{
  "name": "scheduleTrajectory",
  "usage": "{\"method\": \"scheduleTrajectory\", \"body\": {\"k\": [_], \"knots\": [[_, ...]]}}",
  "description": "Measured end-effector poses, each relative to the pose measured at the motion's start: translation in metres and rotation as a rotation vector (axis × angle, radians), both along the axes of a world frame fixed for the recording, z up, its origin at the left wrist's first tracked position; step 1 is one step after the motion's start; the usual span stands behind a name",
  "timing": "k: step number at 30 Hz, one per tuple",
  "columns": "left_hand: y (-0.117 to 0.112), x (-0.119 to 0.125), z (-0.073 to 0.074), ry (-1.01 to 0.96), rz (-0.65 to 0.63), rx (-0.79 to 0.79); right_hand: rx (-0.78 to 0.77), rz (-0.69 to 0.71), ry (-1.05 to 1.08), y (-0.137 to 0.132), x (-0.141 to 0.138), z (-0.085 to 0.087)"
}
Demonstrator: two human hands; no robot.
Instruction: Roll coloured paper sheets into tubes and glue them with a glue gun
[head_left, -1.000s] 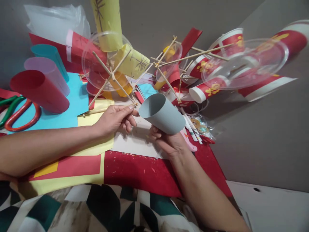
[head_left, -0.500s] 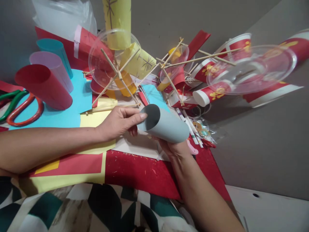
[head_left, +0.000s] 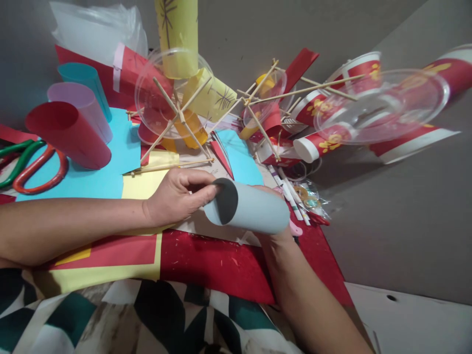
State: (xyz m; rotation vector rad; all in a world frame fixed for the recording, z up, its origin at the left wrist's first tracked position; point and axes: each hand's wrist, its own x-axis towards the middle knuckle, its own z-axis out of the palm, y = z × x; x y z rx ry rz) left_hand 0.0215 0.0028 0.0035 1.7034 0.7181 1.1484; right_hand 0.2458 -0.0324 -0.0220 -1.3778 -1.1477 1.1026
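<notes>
A light blue-grey paper tube (head_left: 261, 206) lies almost level between my hands, its open end facing left. With thumb and fingers, my left hand (head_left: 186, 192) pinches the rim of that end. Behind and under the far end, my right hand (head_left: 275, 237) supports the tube; its fingers are mostly hidden by the paper. Below the tube is a white sheet (head_left: 199, 224) on the red tabletop. Red (head_left: 73, 140), pink (head_left: 83, 105) and teal (head_left: 86, 81) paper tubes stand at the left on blue paper (head_left: 110, 182).
Scissors (head_left: 40, 169) with green and orange handles lie at the left. A frame of wooden sticks (head_left: 180, 115) with clear plastic discs stands behind my hands. Red patterned paper cups (head_left: 328, 140) are at the right, above markers (head_left: 291, 196). Yellow paper (head_left: 147, 270) lies near my lap.
The tube's open left end has dropped and swung slightly toward me, so the tube lies more level. My left hand has moved slightly down with it, still pinching the rim.
</notes>
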Motion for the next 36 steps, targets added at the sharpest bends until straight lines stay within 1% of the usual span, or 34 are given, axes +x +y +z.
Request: {"method": "scheduleTrajectory", "body": {"k": [2, 5, 7, 8, 10, 13, 17, 19, 23, 28, 36], "knots": [[0.000, -0.002, -0.003, 0.029, 0.001, 0.117, 0.124, 0.005, 0.005, -0.004, -0.004, 0.009], [0.003, -0.004, -0.009, 0.017, -0.020, 0.341, 0.398, 0.109, -0.042, -0.008, -0.008, 0.021], [0.006, -0.006, -0.013, -0.011, -0.040, 0.520, 0.575, 0.161, -0.097, -0.010, -0.008, 0.024], [0.008, -0.007, -0.014, -0.011, -0.050, 0.600, 0.639, 0.172, -0.123, -0.011, -0.008, 0.025], [0.010, -0.010, -0.014, 0.018, -0.067, 0.720, 0.719, 0.194, -0.172, -0.013, -0.008, 0.024], [0.012, -0.015, -0.010, 0.069, -0.128, 0.821, 0.796, 0.241, -0.233, -0.015, -0.007, 0.023], [0.015, -0.019, -0.004, 0.124, -0.244, 0.854, 0.922, 0.283, -0.315, -0.015, -0.007, 0.025], [0.015, -0.019, -0.004, 0.139, -0.265, 0.832, 0.958, 0.309, -0.359, -0.015, -0.007, 0.026], [0.013, -0.018, -0.007, 0.141, -0.258, 0.814, 0.973, 0.328, -0.427, -0.015, -0.006, 0.026], [0.012, -0.021, -0.007, 0.212, -0.297, 0.785, 0.976, 0.336, -0.466, -0.017, -0.006, 0.025], [0.012, -0.021, -0.010, 0.201, -0.254, 0.872, 0.999, 0.346, -0.478, -0.014, -0.005, 0.024]]}}
